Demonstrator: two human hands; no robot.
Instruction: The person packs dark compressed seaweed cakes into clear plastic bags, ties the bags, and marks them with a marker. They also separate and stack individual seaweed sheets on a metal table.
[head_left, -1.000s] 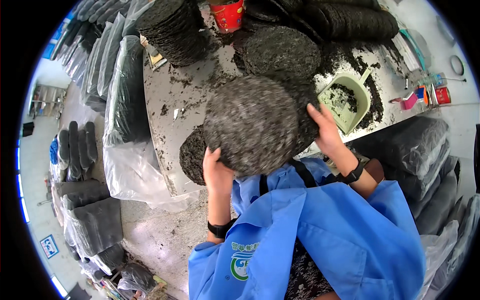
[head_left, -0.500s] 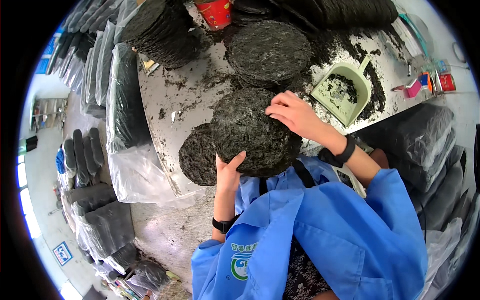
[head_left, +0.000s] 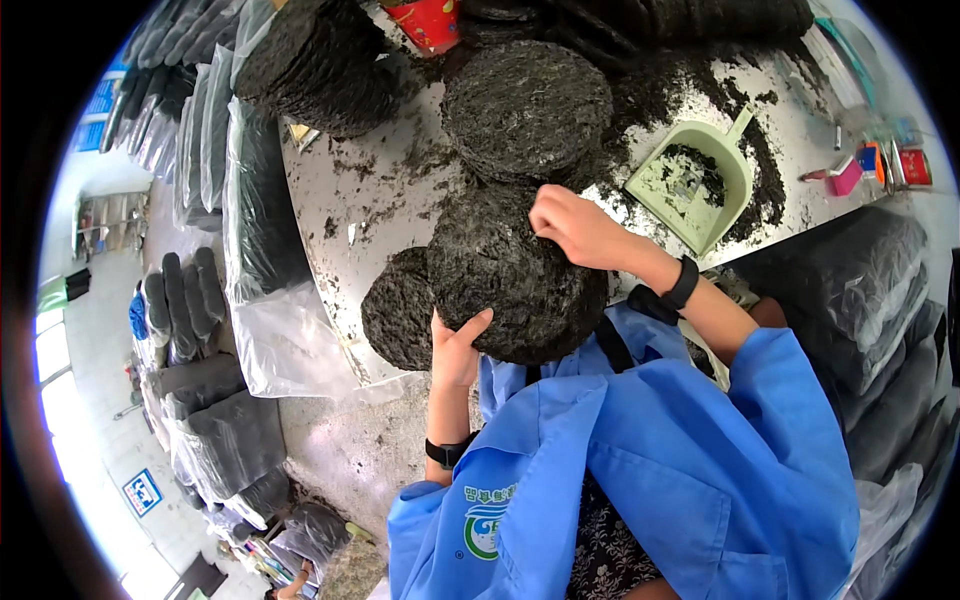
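Note:
A round, dark cake of dried seaweed (head_left: 510, 265) lies at the front edge of the table, over my lap. My left hand (head_left: 457, 348) grips its near-left rim, with the thumb on top and the fingers hidden underneath. At the upper right of the same cake, the curled fingers of my right hand (head_left: 577, 228) press against the surface; whatever they pinch is too small to make out. Another seaweed disc (head_left: 395, 310) shows partly under the left side. Just beyond stands a stack of round seaweed cakes (head_left: 527, 110).
A pale green dustpan (head_left: 735, 185) with dark crumbs sits to the right on the littered table (head_left: 335, 200). Farther back are a leaning seaweed stack (head_left: 315, 75) and a red bucket (head_left: 428, 25). Plastic-wrapped bundles (head_left: 262, 210) stand left, more bagged stacks (head_left: 850, 285) at right.
My right hand's fingers have curled in more tightly at the cake's upper right. The left hand keeps its grip. The whole view has shifted slightly.

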